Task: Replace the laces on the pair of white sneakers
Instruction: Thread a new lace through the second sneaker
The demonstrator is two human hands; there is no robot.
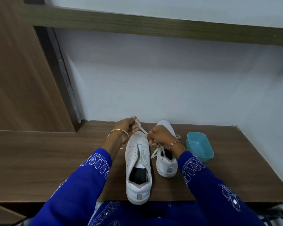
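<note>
Two white sneakers stand on the wooden table (39, 154), toes pointing away from me. The left sneaker (138, 170) has bare eyelets along most of its length and its heel hangs at the table's front edge. A white lace (140, 127) runs taut from its toe end between my hands. My left hand (125, 128) pinches the far end of that lace above the toe. My right hand (160, 136) grips the lace near the toe eyelets. The right sneaker (167, 162) still carries its own lace (156, 152), hanging loose over its side.
A light blue plastic tub (198, 146) sits just right of the right sneaker. A wall stands close behind the table, with a wooden shelf (153, 25) overhead and a wooden panel (18, 70) on the left. The table's right edge runs beyond the tub.
</note>
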